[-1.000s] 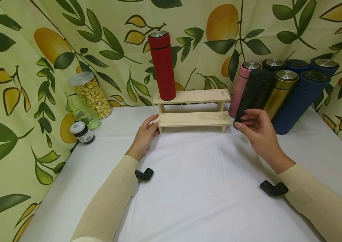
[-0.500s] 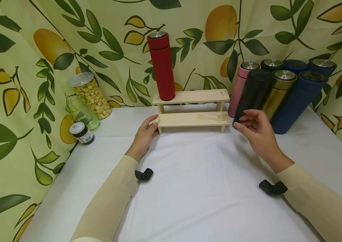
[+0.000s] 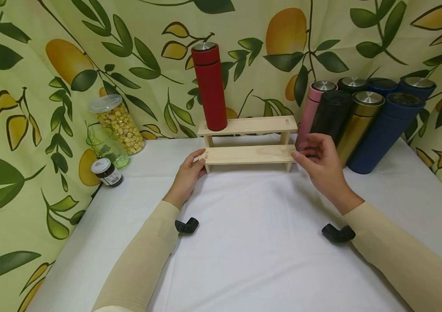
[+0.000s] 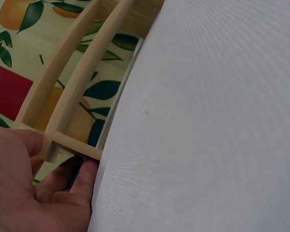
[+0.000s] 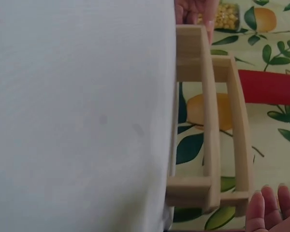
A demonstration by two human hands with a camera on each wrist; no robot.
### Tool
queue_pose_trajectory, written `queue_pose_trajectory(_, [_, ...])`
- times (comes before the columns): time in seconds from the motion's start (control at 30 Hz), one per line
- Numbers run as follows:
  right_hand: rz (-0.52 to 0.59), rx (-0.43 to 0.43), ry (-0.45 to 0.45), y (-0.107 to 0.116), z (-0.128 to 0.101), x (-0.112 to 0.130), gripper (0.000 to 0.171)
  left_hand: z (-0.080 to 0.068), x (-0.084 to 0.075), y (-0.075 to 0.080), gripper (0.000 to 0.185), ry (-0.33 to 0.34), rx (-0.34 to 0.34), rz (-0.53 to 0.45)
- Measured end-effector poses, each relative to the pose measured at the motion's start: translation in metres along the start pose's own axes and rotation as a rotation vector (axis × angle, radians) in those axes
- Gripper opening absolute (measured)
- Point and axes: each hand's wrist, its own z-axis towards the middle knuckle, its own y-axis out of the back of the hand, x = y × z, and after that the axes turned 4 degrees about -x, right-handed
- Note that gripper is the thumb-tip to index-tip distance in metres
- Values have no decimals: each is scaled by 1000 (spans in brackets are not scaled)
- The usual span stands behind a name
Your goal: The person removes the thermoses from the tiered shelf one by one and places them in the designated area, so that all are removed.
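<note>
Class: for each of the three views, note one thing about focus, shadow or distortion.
Head view: even light, sharp, with a soft shadow under the wooden shelf. Left wrist view: the left hand is large and soft-edged at the frame's corner. Right wrist view: the picture lies sideways, and the right hand's fingers are slightly blurred.

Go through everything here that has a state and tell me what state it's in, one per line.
Left hand: grips the left end of the wooden rack's lower step.
Right hand: open, at the rack's right end.
Wooden rack: upright on the table.
Red flask: upright on the top step, capped.
Snack jar: lidded, nearly full.
Small dark jar: lidded.
Flasks at right: standing, capped.
</note>
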Motion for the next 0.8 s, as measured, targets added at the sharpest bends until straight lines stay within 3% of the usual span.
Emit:
queue_pose_trajectory(0.33, [94,46,14,-54,26,22,59,1,-1,1,45,4,-11,-14])
queue_pose_trajectory(0.57, [64,81,-20,-94,56,32,64,1,-1,3,45,-7,-12,3])
queue_pose_trajectory(0.8, [15,128,-49,-125,88,40,81,2,2,4,45,-14,3,8])
